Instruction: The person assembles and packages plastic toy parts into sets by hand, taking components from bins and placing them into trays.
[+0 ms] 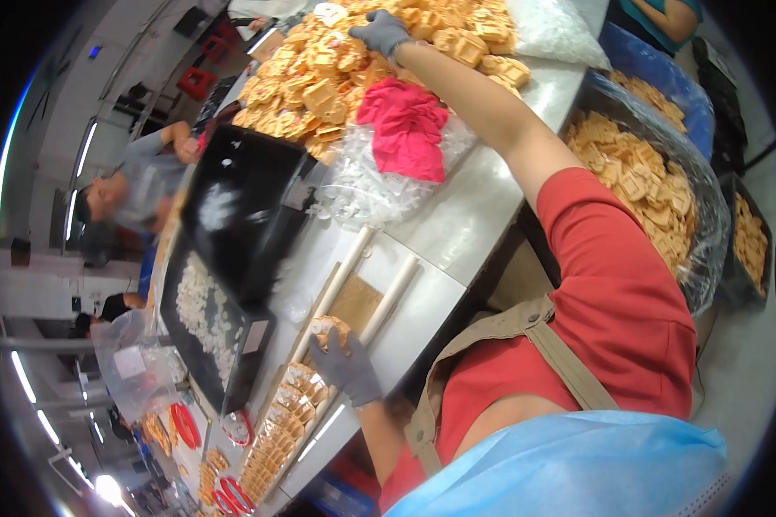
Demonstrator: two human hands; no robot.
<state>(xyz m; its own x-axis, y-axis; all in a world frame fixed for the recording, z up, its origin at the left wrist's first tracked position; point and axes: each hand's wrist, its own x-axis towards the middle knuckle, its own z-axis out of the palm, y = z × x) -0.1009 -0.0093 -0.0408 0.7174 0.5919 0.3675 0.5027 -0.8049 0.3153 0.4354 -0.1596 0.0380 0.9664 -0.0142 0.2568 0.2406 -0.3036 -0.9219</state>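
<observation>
In a grey glove, my left hand [347, 369] has its fingers round an orange-yellow moulded plastic piece [330, 327]. The piece stands between two white rails, at the upper end of a tight row of similar pieces [283, 420]. My right arm reaches far out over the table. At its end, my right hand [381, 34], gloved in grey too, lies on a large heap of loose orange-yellow pieces [323, 99]; its fingers are apart and nothing shows in them.
A clear bag of small translucent parts [362, 185] lies beside the heap, with a pink cloth [403, 129] on top. Black trays [241, 202] stand across the table, one with whitish parts. Lined bins of yellow pieces [634, 181] stand behind my right arm. Red-handled scissors [233, 495] lie lower left. Other people work nearby.
</observation>
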